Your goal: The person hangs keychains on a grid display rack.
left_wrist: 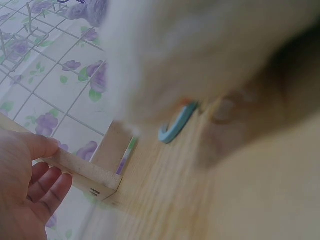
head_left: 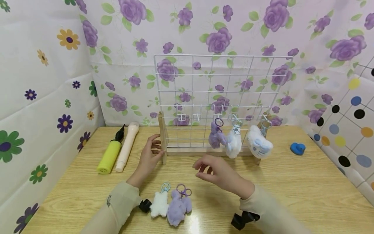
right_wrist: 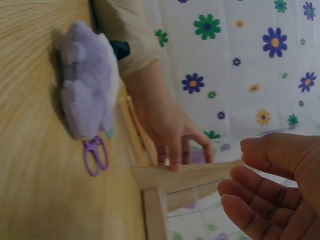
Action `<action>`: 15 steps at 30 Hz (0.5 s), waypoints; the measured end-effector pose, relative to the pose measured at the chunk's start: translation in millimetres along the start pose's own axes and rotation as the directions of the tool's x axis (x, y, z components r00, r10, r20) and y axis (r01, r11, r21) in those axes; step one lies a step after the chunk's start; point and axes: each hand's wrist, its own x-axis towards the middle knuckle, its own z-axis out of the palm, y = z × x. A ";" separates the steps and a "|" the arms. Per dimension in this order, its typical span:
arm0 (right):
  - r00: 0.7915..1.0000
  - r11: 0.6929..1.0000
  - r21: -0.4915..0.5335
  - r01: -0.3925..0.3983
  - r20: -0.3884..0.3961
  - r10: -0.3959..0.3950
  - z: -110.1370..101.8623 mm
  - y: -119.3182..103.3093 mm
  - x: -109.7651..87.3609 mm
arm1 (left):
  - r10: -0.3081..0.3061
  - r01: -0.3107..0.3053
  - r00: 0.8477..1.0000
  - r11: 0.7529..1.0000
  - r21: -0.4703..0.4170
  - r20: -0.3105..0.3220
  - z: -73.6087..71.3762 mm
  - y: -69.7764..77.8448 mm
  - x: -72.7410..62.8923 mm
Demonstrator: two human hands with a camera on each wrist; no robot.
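At the left end of a white wire grid rack [head_left: 223, 56], my left hand [head_left: 147, 159] grips the wooden upright [head_left: 162, 139]; its thumb lies on the wood in the left wrist view. My right hand [head_left: 217, 172] hovers before the rack, fingers loosely bent and holding nothing. Between my forearms lie a white plush keychain [head_left: 159, 204] and a purple plush keychain [head_left: 176, 209], rings toward the rack. From hooks on the grid hang a purple plush [head_left: 215, 139], a white plush [head_left: 233, 144] and a white plush with blue parts [head_left: 258, 143].
A yellow hand pump [head_left: 109, 157] with a black nozzle and a pale pink tube-shaped thing [head_left: 127, 146] lie left of the rack. At the right is a small blue duck [head_left: 298, 148]. Two hooks [head_left: 197, 117] on the grid's left part hold nothing. Patterned cloth surrounds the table.
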 end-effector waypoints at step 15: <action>0.989 0.999 -0.025 -0.030 0.143 0.033 38.8 11.2 11.8 | -0.017 0.017 1.000 1.000 0.003 0.000 0.4 1.3 0.5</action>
